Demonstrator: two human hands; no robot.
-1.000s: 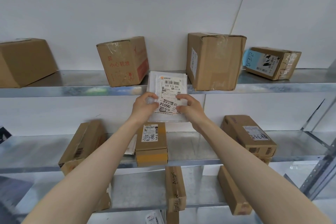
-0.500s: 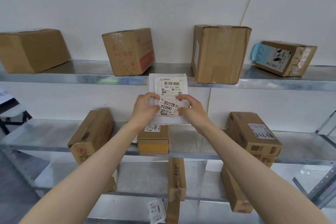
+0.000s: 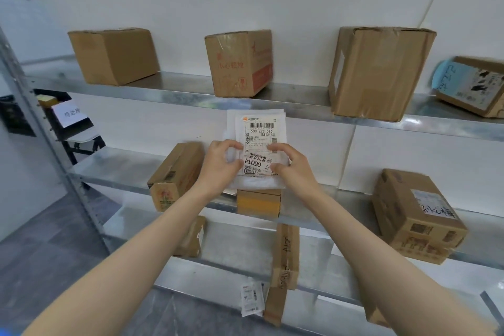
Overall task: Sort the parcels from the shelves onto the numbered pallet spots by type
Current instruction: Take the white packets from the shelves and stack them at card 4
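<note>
Now the white mailer (image 3: 259,128) stands pinched between left grip (image 3: 221,166) and right grip (image 3: 291,165).

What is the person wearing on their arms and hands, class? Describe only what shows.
Nothing shows: the left hand and right hand are bare, with no gloves, rings, watch or sleeves in view.

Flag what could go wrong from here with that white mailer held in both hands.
1. The white mailer is soft, and the left hand and right hand pinch only its lower half; that grip could slip or let it flop.
2. Fingers cover part of its label, so the type might be misread.
3. Its lower edge looks close above the small box at the middle shelf's front edge; lowering it could nudge that box off.
</note>
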